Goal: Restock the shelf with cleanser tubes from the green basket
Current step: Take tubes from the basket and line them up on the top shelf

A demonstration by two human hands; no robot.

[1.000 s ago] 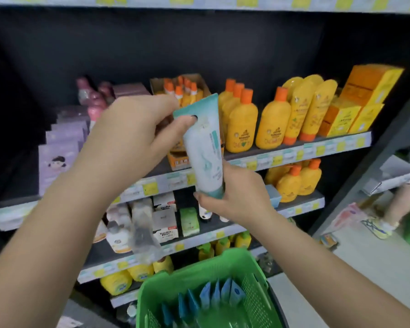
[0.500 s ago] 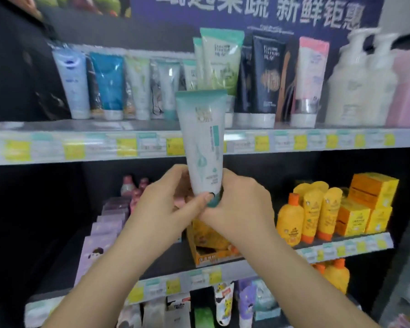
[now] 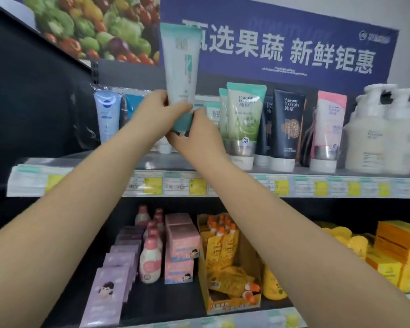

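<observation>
Shelving fills the frame; on its top shelf, centre-left, the left hand and right hand both grip the capped base of an upright cleanser tube, left of standing tubes.

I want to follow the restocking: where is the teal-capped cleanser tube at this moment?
In the head view, the cleanser tube is upright, left of centre, above the top shelf. Both hands grip its capped lower end: left hand, right hand. The green tube stands at its right.
</observation>
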